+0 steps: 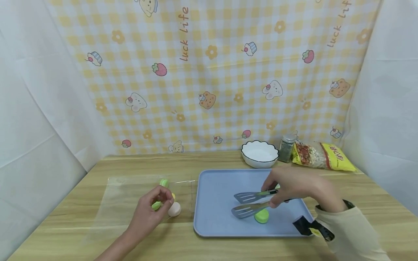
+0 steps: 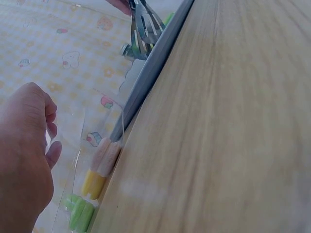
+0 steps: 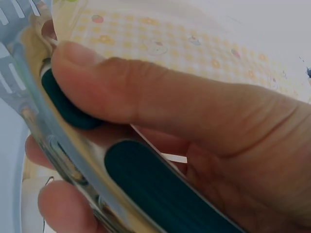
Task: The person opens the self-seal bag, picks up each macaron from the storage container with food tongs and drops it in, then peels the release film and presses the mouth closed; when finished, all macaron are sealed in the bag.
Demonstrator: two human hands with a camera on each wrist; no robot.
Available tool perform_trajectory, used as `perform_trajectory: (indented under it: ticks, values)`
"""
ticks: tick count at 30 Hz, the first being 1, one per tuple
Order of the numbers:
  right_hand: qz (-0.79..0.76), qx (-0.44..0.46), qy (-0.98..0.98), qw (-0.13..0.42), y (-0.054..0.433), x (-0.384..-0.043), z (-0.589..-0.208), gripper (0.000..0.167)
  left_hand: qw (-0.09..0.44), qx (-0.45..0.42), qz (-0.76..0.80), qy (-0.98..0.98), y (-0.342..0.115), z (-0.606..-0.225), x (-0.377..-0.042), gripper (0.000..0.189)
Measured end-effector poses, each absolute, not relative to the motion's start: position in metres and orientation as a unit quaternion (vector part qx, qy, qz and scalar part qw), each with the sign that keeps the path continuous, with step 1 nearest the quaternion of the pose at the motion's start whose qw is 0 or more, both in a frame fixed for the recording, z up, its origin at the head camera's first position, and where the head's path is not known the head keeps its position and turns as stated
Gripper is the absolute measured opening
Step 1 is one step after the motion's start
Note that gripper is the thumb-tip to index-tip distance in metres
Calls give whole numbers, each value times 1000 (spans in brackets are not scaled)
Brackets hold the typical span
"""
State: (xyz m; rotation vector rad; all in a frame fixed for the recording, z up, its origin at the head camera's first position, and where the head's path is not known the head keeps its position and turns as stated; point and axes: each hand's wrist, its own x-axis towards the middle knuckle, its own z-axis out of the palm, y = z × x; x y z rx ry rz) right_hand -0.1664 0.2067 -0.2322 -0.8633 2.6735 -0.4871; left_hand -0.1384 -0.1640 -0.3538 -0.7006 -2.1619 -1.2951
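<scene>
Near the tray's front edge (image 1: 235,236), the macaron (image 1: 262,216) could skid if the right hand (image 1: 294,185) closes its gripped, parted tongs (image 1: 246,211) off-centre.

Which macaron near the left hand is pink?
The macaron there closest to the blue tray; its visible neighbours by the left hand are a yellow macaron and green macarons.

The slotted tongs (image 1: 241,213) are shiny metal with matt dark-green handle inlays (image 3: 146,179); the tray (image 1: 215,203) looks smooth, matt plastic; the table (image 1: 228,251) wood-grained; the clear film (image 1: 119,203) glossy plastic; the bowl (image 1: 258,164) glazed; the backdrop (image 1: 225,76) creased cloth.
</scene>
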Motion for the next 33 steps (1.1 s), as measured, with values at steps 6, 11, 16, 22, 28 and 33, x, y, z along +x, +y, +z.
perform_trajectory:
  ticks: [6, 11, 16, 22, 28, 33]
  values:
    - [-192, -295, 921, 168, 202, -163, -233, 20, 258, -258, -479, -798, -164, -356, -139, 26]
    - [-191, -303, 918, 168, 198, -162, -234, 17, 250, -253, -482, -800, -164, -355, -138, 26]
    - [-181, -326, 915, 152, 195, -161, -235, 19, 250, -244, -475, -808, -162, -353, -138, 27]
    - [-181, -331, 915, 141, 190, -159, -237, 22, 243, -235, -476, -812, -160, -352, -137, 27]
    - [-165, -341, 917, 126, 184, -157, -238, 29, 225, -228, -492, -810, -161, -353, -137, 24]
    - [-144, -358, 916, 109, 179, -157, -239, 32, 215, -221, -496, -812, -162, -354, -138, 21]
